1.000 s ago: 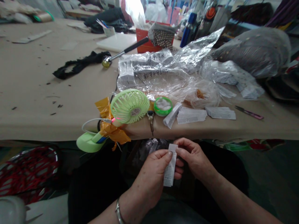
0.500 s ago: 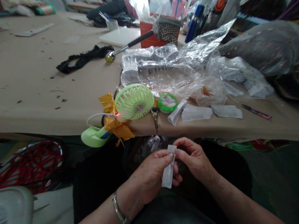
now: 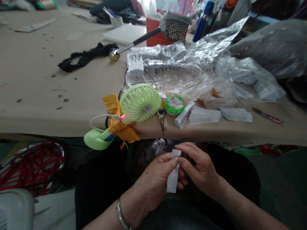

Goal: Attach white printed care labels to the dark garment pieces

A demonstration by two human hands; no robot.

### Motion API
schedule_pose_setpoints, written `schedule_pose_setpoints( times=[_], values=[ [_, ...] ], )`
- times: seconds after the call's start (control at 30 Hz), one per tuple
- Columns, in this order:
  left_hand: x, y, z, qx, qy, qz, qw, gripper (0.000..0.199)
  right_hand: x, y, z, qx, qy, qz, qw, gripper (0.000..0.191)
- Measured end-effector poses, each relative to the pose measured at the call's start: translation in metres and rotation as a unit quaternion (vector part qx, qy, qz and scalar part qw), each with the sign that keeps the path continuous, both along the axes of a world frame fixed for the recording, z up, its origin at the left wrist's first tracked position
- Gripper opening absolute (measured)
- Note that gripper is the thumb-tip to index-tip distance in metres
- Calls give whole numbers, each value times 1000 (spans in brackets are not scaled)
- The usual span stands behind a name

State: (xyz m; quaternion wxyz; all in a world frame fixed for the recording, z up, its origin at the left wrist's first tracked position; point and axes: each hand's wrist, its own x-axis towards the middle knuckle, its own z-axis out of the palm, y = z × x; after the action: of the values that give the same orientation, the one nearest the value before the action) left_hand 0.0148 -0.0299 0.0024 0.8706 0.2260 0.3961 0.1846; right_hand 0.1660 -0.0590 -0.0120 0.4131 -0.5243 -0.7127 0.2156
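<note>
Over my lap, below the table edge, my left hand [image 3: 153,180] pinches a narrow white label strip [image 3: 172,182] covered with small printed text. The strip hangs nearly upright, with my left thumb across its upper part. My right hand [image 3: 200,167] is at the strip's upper right edge, its thumb touching there beside my left thumb. Its forefinger curves above the strip's top end, and its other fingertips are partly hidden. On the table edge ahead lie a fanned stack of labels [image 3: 205,115], a second stack [image 3: 236,115] and a folded white bundle [image 3: 184,115].
A green fan [image 3: 141,103] is taped to the table edge, beside a soldering-iron-like tool [image 3: 162,123] and a green tub of white fluff [image 3: 175,104]. Tweezers-like snips [image 3: 267,115] lie right. Behind are clear plastic bags [image 3: 168,73], a hammer-like tool [image 3: 134,44] and black cloth [image 3: 88,57].
The forefinger of my right hand has lifted and shifted left above the strip's top. My left hand keeps the strip in nearly the same place. The view has shifted slightly.
</note>
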Motion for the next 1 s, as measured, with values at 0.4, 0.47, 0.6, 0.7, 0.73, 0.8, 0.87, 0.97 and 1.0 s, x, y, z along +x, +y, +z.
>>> schedule_pose_setpoints(
  times=[0.4,0.47,0.6,0.7,0.73,0.8,0.87,0.97,1.0],
  values=[
    [-2,-3,-2,16,3,20,1000,17,-5,3,0,-117,119,-8,986,27],
    [-3,-3,0,33,8,26,999,19,-8,5,0,-196,222,-15,955,20],
    [-4,-1,4,80,31,24,996,25,-15,14,-2,-318,384,21,867,17],
    [-4,3,6,117,57,27,991,27,-19,21,-2,-334,414,38,846,17],
    [-4,4,7,131,65,31,989,27,-20,23,-1,-333,415,39,846,16],
    [-4,7,7,162,81,41,983,26,-21,27,1,-325,405,36,854,14],
    [-6,10,7,209,96,55,972,23,-22,30,5,-306,383,23,872,13],
    [-12,14,4,310,145,82,936,17,-24,37,10,-254,334,0,908,11],
    [-14,16,2,344,167,91,919,16,-25,39,11,-239,316,-8,918,10]
  ],
)
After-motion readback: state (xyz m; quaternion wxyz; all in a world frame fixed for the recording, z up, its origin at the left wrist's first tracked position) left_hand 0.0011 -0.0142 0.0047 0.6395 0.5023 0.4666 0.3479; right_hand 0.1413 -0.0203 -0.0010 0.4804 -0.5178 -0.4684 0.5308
